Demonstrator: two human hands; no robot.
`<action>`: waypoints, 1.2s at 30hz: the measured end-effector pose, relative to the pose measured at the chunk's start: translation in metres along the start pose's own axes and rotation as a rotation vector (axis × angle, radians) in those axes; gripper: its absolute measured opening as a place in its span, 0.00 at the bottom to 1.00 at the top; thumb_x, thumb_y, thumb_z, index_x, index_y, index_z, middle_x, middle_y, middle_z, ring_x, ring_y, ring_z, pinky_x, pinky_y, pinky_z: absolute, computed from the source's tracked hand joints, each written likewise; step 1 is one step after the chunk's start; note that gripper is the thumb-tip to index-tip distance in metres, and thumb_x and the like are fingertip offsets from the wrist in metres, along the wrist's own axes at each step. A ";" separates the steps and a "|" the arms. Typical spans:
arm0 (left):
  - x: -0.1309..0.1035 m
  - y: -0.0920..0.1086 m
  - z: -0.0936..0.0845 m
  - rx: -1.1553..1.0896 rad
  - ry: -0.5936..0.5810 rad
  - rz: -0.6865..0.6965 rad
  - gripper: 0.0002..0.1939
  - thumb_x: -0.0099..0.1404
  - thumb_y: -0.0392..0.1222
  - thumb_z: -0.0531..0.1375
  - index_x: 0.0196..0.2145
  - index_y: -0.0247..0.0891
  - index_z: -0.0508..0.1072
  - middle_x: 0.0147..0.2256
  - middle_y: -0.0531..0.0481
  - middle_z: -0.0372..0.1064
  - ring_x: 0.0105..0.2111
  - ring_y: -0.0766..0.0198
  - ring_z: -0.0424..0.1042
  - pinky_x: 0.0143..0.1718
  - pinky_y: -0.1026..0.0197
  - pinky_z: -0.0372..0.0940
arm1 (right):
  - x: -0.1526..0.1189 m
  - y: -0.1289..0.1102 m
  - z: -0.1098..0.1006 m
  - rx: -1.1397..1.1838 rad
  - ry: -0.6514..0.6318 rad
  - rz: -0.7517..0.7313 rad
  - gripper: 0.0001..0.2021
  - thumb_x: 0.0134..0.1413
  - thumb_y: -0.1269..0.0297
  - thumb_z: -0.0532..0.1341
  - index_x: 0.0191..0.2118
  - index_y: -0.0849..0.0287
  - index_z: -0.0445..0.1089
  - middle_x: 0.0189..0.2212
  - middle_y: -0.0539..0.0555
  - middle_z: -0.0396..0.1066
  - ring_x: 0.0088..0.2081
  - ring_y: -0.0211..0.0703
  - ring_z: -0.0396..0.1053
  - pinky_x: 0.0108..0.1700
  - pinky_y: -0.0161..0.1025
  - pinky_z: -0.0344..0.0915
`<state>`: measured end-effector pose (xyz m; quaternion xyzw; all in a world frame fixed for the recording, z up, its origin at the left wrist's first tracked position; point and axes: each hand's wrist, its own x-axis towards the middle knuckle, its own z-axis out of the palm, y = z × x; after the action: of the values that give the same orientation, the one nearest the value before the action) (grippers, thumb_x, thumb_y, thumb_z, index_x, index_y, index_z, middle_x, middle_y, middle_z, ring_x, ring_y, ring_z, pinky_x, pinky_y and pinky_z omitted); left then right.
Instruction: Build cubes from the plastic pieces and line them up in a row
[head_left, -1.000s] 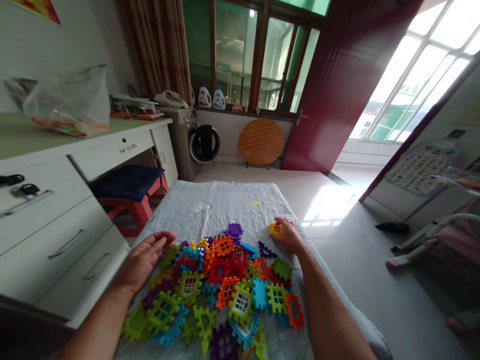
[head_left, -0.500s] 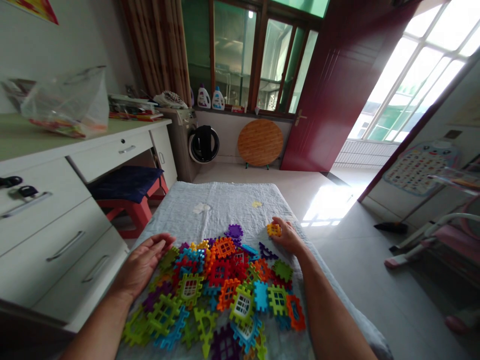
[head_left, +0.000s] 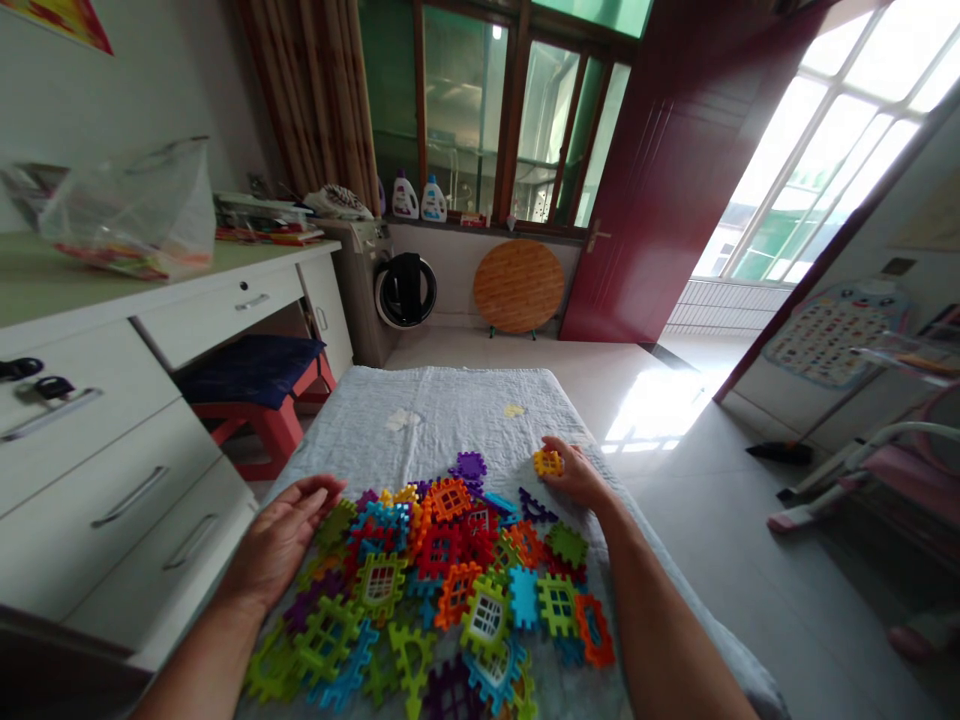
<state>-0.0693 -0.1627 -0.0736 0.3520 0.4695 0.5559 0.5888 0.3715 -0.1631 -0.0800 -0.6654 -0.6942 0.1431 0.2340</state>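
Note:
A heap of plastic interlocking building pieces (head_left: 441,549) in green, red, orange, blue and purple lies on the cloth-covered table (head_left: 450,400). My right hand (head_left: 576,475) grips a yellow windowed building piece (head_left: 548,462) by its right side, low over the cloth or resting on it; I cannot tell which. Just below that hand is a purple triangular piece (head_left: 536,505). At the heap's left edge, my left hand (head_left: 281,540) is held sideways with its fingers stretched out, close to a dark green piece (head_left: 336,522), and nothing shows in it.
Left of the table stand a red stool (head_left: 281,430) with a dark cushion and a white desk (head_left: 217,300) bearing a plastic bag (head_left: 142,215). A washing machine (head_left: 367,290) and a round wooden tabletop (head_left: 519,286) are by the far wall. A pink-and-white chair (head_left: 900,465) stands right.
The view has shifted very slightly. Both hands stay nearly where they were, the right one still on the yellow piece; the heap looks the same.

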 end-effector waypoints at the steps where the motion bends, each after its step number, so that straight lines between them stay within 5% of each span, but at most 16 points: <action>1: 0.000 0.000 0.000 -0.002 0.003 0.000 0.18 0.49 0.46 0.68 0.38 0.39 0.74 0.37 0.51 0.75 0.37 0.65 0.72 0.36 0.68 0.69 | 0.000 0.000 0.000 -0.003 0.000 -0.001 0.30 0.42 0.65 0.60 0.57 0.54 0.60 0.49 0.52 0.69 0.51 0.47 0.62 0.56 0.44 0.55; 9: 0.001 -0.001 -0.001 -0.045 0.025 0.009 0.19 0.45 0.45 0.70 0.36 0.39 0.75 0.36 0.50 0.75 0.36 0.62 0.73 0.36 0.68 0.70 | -0.001 0.001 0.000 -0.049 0.003 -0.025 0.32 0.42 0.65 0.60 0.58 0.56 0.59 0.53 0.55 0.63 0.53 0.48 0.59 0.56 0.43 0.53; 17: 0.001 0.004 0.000 -0.049 0.007 0.010 0.18 0.45 0.44 0.70 0.35 0.38 0.76 0.35 0.49 0.76 0.37 0.62 0.73 0.37 0.67 0.70 | 0.001 -0.001 0.000 -0.089 -0.030 0.005 0.25 0.40 0.67 0.61 0.50 0.56 0.67 0.45 0.54 0.65 0.48 0.47 0.62 0.54 0.43 0.54; 27: 0.003 0.005 -0.002 0.005 -0.050 -0.032 0.19 0.49 0.49 0.68 0.38 0.41 0.75 0.38 0.50 0.75 0.40 0.62 0.72 0.39 0.68 0.69 | 0.067 0.012 -0.037 -0.193 0.031 0.096 0.28 0.37 0.74 0.62 0.51 0.59 0.66 0.48 0.57 0.62 0.49 0.49 0.60 0.53 0.42 0.56; 33: 0.001 0.003 -0.002 0.020 -0.012 -0.026 0.19 0.47 0.48 0.69 0.38 0.41 0.75 0.37 0.50 0.75 0.41 0.61 0.72 0.39 0.68 0.69 | 0.084 0.015 -0.028 -0.184 -0.046 0.105 0.33 0.34 0.71 0.66 0.53 0.56 0.65 0.52 0.55 0.61 0.52 0.47 0.61 0.54 0.38 0.56; 36: -0.001 0.006 0.002 0.032 0.015 -0.023 0.19 0.46 0.47 0.69 0.37 0.40 0.75 0.37 0.49 0.75 0.40 0.60 0.73 0.37 0.67 0.70 | 0.077 0.021 -0.025 -0.202 0.014 0.212 0.33 0.42 0.62 0.64 0.57 0.57 0.60 0.57 0.59 0.58 0.56 0.52 0.58 0.55 0.44 0.55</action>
<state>-0.0693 -0.1630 -0.0674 0.3517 0.4868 0.5443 0.5858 0.4019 -0.0880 -0.0592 -0.7561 -0.6292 0.0919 0.1545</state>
